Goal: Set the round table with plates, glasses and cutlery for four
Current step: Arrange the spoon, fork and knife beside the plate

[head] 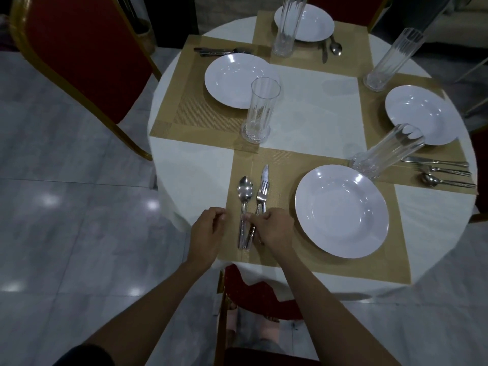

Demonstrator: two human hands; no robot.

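Observation:
On the near gold placemat [285, 165] lie a spoon [245, 191], a fork [262, 192] and a knife [264, 173], left of a white plate [342, 211]. The fork lies over the knife. My right hand [272, 225] pinches the fork's handle, covering the lower handles of fork and knife. My left hand [208, 228] hovers at the mat's left edge with fingers curled, holding nothing. A ribbed glass [385, 151] stands behind the plate.
The round table [311, 101] holds three more settings: left plate [237, 80] with glass [260, 109] and cutlery [221, 51], far plate [311, 25], right plate [420, 114] with cutlery [443, 171]. Red chairs stand at the left [87, 48] and under my arms [253, 291].

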